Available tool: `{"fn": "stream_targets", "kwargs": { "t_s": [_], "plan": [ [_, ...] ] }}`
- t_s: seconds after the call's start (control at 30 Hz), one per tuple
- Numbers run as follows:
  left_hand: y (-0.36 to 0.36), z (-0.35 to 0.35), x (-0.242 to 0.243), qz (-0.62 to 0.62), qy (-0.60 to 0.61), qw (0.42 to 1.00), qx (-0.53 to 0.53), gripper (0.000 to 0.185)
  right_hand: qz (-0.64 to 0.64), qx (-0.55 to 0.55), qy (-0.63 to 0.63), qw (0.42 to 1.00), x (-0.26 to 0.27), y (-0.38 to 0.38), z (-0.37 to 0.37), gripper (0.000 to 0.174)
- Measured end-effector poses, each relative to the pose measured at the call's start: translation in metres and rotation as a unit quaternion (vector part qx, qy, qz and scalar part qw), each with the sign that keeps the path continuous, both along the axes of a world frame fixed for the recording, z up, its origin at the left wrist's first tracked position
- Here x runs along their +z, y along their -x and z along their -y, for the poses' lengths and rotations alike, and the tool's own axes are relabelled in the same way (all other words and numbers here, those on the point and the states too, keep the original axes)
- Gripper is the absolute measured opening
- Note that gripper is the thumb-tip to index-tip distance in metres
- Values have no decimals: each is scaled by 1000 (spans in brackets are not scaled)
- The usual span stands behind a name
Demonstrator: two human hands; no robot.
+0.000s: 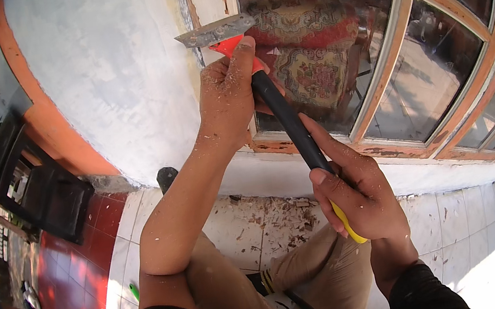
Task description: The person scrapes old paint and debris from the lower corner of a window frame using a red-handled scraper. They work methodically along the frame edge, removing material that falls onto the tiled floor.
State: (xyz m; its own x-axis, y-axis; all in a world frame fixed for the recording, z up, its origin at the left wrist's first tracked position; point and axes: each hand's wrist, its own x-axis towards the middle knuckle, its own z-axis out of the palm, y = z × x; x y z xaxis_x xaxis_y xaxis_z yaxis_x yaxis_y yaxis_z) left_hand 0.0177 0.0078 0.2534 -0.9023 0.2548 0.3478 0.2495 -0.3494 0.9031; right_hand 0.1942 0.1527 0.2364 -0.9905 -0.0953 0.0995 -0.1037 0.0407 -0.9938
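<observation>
A long-handled scraper point(288, 115) with a wide, worn metal blade is held in both hands. My left hand point(230, 81) grips its red neck just below the blade, thumb laid along it, with pale dust and flakes on the skin. Lower down, my right hand point(359, 191) is closed round the black handle close to its yellow end. The blade lies in front of the left upright of a wooden window frame point(380, 83), whose orange paint is patchy and peeling. Whether the blade touches the wood I cannot tell.
Left of the frame is a whitish wall point(107, 70). Paint flakes point(286, 225) litter the white floor tiles below the window. A black plastic chair point(43, 183) stands at the far left, near red tiles point(70, 274). A small green object point(134, 291) lies beside my left leg.
</observation>
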Motion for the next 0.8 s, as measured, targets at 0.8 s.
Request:
{"fn": "stream_targets", "kwargs": {
  "t_s": [0.8],
  "plan": [
    [-13, 15, -125, 146, 177, 973, -15, 53, 141, 52, 66, 986, -107, -17, -17, 62]
  ]
}}
